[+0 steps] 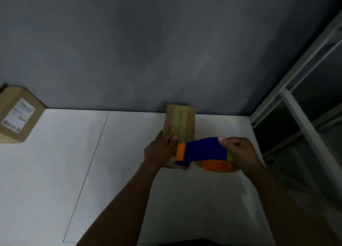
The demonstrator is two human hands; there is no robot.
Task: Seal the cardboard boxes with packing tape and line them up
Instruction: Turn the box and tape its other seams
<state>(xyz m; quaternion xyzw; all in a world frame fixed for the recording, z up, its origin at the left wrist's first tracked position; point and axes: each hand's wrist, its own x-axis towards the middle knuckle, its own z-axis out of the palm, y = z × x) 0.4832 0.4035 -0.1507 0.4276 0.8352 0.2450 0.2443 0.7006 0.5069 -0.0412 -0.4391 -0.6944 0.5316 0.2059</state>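
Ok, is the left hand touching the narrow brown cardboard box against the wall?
Touching. The head view shows the left hand lying flat on top of the narrow brown cardboard box, beside its tape strip, with no gap visible.

Your centre box (180,127): matt brown cardboard, with a slightly glossy tape strip (183,122) down its seam. The dispenser (203,150) is smooth plastic, blue and orange, low sheen. Its tape roll (231,158) looks yellowish and shiny. The table (111,171) is smooth matt white. The left box (27,105): same cardboard, white paper label (18,115). The wall (129,42) is matt grey.
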